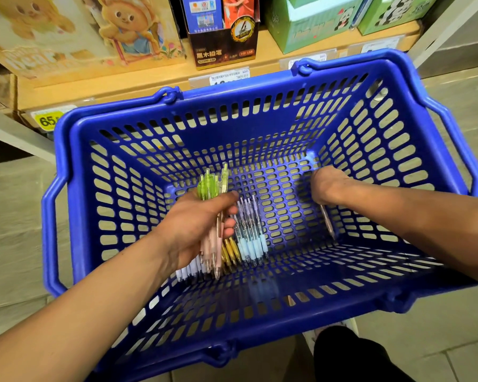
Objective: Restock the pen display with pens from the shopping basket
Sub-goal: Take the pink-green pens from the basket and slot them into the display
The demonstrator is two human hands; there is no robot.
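Observation:
A blue plastic shopping basket (260, 106) fills the view below me. Inside it, my left hand (196, 224) grips a bundle of pens (213, 188) with green tops and pink grips, held just above the basket floor. More pens (250, 238) with light blue, yellow and white grips lie on the basket floor beside that hand. At the basket's right side, my right hand (326, 186) holds a single pink pen (327, 223) that points down toward me. The pen display is not in view.
A wooden shelf (138, 86) with price tags runs behind the basket, carrying cartoon boxes (66, 31), a black pencil box (224, 37) and green panda boxes (315, 20). Tiled floor lies on both sides. A dark trouser leg (351, 357) shows below the basket.

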